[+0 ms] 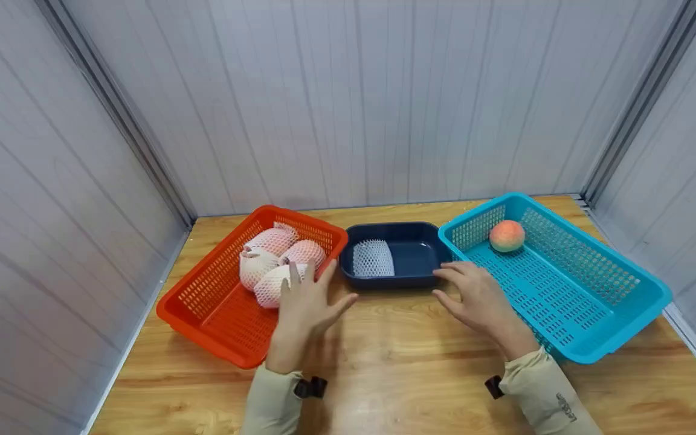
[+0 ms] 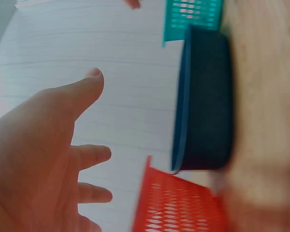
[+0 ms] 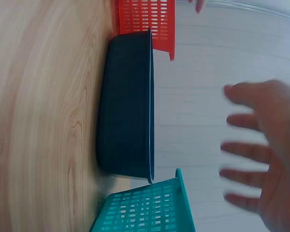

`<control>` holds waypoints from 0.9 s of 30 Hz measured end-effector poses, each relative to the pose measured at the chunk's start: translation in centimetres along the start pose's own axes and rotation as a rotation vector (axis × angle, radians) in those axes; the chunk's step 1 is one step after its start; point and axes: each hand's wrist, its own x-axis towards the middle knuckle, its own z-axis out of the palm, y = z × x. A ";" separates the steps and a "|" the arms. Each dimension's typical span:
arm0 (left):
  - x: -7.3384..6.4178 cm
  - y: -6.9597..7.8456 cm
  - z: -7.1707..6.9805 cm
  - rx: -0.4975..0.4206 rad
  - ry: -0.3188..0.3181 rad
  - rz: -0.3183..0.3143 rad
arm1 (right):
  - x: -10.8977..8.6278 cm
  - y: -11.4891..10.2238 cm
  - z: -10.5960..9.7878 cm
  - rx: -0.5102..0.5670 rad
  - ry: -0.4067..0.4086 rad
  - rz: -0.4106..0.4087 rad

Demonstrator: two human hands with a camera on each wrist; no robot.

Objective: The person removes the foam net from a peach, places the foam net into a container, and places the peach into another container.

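My left hand (image 1: 309, 308) hovers over the right side of the red basket (image 1: 215, 338), fingers spread and nothing held. Several round fruits in white foam nets (image 1: 277, 284) lie in that basket, one partly hidden behind the fingers. On the other side, my right hand (image 1: 475, 296) hangs beside the blue basket (image 1: 571, 290), its fingers apart and holding nothing. Between the hands sits a dark blue dish (image 1: 420, 257) with a flat white foam net (image 1: 373, 258) in its left part. One bare peach (image 1: 507, 235) rests at the back of the blue basket.
The wooden tabletop (image 1: 384, 374) carries both baskets and the dish, which stand close side by side. Pale panel walls (image 1: 348, 109) enclose the back and both sides. A dark band (image 1: 310, 387) shows at the left sleeve's cuff.
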 end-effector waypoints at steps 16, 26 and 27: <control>-1.0 -6.5 -5.7 -0.084 -0.120 -0.083 | -3.7 -0.9 0.2 0.166 -0.009 -0.096; 0.6 -9.6 -5.1 -0.189 -0.213 -0.039 | -5.1 -0.9 -0.1 0.179 -0.061 -0.041; 0.9 -9.7 -4.9 -0.197 -0.219 -0.034 | -5.2 -0.9 -0.1 0.175 -0.061 -0.042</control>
